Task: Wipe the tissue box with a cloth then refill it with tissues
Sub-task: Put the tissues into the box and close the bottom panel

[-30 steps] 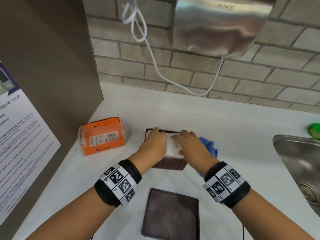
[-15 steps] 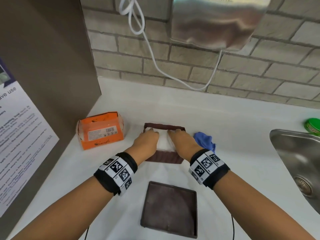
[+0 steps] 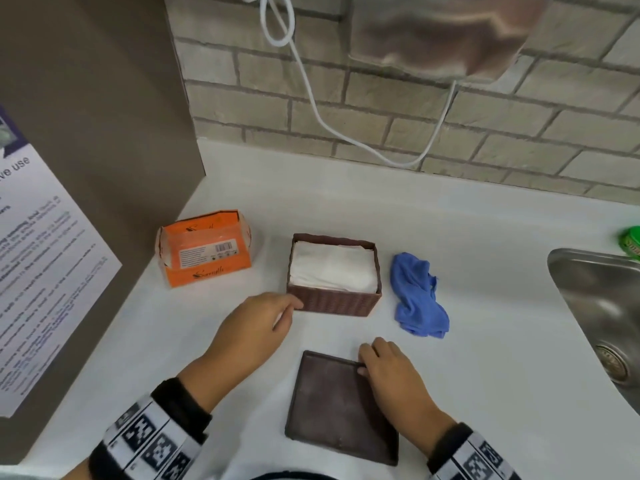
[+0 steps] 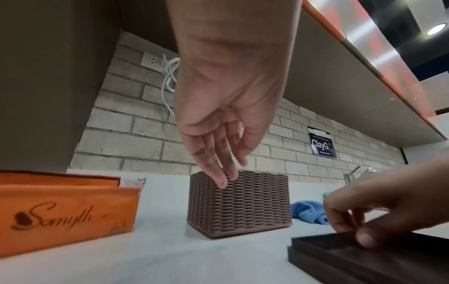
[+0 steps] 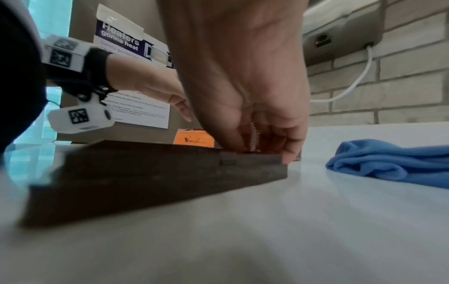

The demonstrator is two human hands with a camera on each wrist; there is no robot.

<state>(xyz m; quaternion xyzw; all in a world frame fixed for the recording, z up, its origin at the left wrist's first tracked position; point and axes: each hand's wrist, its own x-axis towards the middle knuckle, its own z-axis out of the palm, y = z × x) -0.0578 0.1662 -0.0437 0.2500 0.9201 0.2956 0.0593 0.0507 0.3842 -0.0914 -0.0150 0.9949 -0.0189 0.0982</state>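
The brown woven tissue box [image 3: 334, 302] [image 4: 239, 203] stands open on the white counter, filled with white tissues [image 3: 332, 271]. Its flat brown lid [image 3: 337, 407] [image 4: 369, 255] [image 5: 145, 173] lies nearer to me. My right hand [image 3: 384, 365] [image 5: 257, 146] pinches the lid's far right corner, fingers curled over its edge. My left hand [image 3: 263, 320] [image 4: 223, 173] hovers by the box's front left corner with relaxed fingers, holding nothing. A crumpled blue cloth [image 3: 417, 299] [image 5: 393, 163] lies right of the box.
An opened orange tissue pack [image 3: 204, 251] [image 4: 63, 209] sits left of the box. A steel sink [image 3: 602, 306] is at the right, with a green object [image 3: 632, 240] behind it. A brown panel with a poster [image 3: 45, 244] bounds the left. A hand dryer [image 3: 440, 32] hangs above.
Both hands have left the tissues in the box and drawn back toward me. The right hand has taken hold of the lid's corner; the left hand now hangs beside the box.
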